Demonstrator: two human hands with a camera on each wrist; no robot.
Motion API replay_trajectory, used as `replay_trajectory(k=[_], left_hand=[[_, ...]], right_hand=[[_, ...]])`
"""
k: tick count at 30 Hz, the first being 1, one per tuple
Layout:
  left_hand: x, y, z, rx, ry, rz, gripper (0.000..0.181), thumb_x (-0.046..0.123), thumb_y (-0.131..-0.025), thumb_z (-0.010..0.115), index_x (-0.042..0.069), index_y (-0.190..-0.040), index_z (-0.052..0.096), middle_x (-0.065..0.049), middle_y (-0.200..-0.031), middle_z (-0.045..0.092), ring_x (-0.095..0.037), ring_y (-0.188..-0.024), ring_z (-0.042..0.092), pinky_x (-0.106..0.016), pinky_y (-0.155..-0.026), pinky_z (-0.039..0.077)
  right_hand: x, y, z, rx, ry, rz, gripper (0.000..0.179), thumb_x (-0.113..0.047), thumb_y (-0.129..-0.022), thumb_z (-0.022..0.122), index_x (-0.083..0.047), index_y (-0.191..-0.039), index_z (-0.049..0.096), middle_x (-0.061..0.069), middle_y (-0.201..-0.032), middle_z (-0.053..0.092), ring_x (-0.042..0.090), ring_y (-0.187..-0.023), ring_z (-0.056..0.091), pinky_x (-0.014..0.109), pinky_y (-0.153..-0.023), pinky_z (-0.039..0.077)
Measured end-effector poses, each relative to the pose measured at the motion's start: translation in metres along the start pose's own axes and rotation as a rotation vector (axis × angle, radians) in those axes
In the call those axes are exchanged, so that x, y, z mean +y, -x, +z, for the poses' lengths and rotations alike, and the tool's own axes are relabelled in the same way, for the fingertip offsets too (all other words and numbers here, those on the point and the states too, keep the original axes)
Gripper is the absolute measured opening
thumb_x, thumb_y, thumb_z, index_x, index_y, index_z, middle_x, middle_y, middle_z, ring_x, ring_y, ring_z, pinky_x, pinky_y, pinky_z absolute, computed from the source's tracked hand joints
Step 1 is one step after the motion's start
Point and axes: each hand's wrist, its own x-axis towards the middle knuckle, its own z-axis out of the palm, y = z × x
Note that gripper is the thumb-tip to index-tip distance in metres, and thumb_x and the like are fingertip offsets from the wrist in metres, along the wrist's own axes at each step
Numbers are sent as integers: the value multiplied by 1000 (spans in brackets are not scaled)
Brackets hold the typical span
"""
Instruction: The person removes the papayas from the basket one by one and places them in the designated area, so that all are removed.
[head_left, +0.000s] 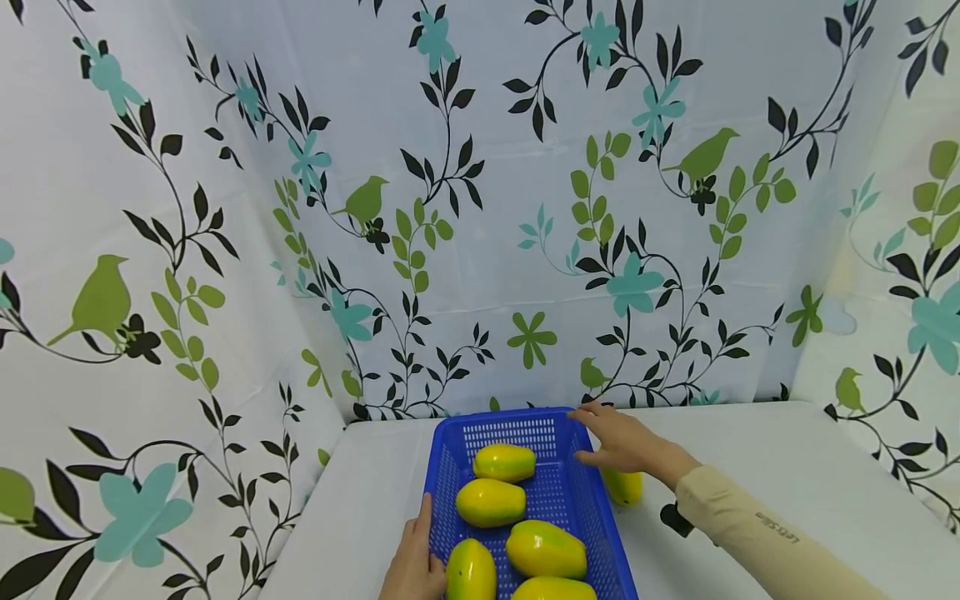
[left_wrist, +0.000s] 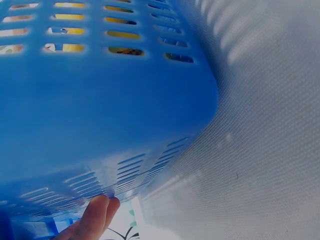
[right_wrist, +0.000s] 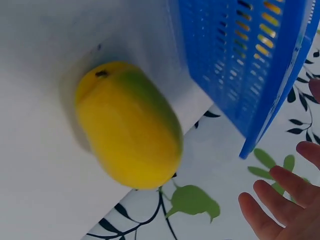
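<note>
A blue plastic basket (head_left: pixel 551 475) with slotted walls holds several oblong yellow-green fruits (head_left: pixel 491 502), shaped like papayas or mangoes. At its left side, my left hand (head_left: pixel 412 554) grips the rim; in the left wrist view, two fingertips (left_wrist: pixel 102 207) lie against the slotted wall (left_wrist: pixel 100 115). Over the far right corner reaches my right hand (head_left: pixel 618 437), fingers spread and holding nothing. One more yellow-green fruit (right_wrist: pixel 130 127) lies on the table just outside the basket's right wall, partly hidden under the right hand in the head view.
The white table (head_left: pixel 727 475) extends to both sides of the basket. A dark object (head_left: pixel 677 518) shows beside the right sleeve. Behind the table hangs a white curtain (head_left: pixel 495 250) printed with leaves, flowers and birds, which also runs along both sides.
</note>
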Motion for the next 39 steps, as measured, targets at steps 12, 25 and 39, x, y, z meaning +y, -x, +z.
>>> replay_trajectory(k=[12,25,39], left_hand=[[1,-1,0,-1,22,-17,83,-6,-73,55,-12,-150,22,-28,-116,50,-28,-88,57,-55,-85,51],[1,1,0,12,6,-11,82,-6,-75,56,-11,-150,23,-26,-117,50,-27,-86,56,-54,-84,52],[1,1,-1,13,0,-16,83,-6,-74,56,-11,-150,24,-26,-117,51,-27,-87,57,-52,-82,53]], right_hand=[[-30,0,15,-32,41,-131,64,-39,-89,68,-5,-141,51,21,-141,49,40,-125,51,59,-98,44],[-62,11,36,-118,27,-175,64,-48,-89,65,-15,-142,51,10,-142,50,31,-126,52,54,-100,44],[-80,17,59,-260,-80,-242,57,-52,-91,59,-16,-135,58,-5,-116,64,6,-95,58,36,-88,52]])
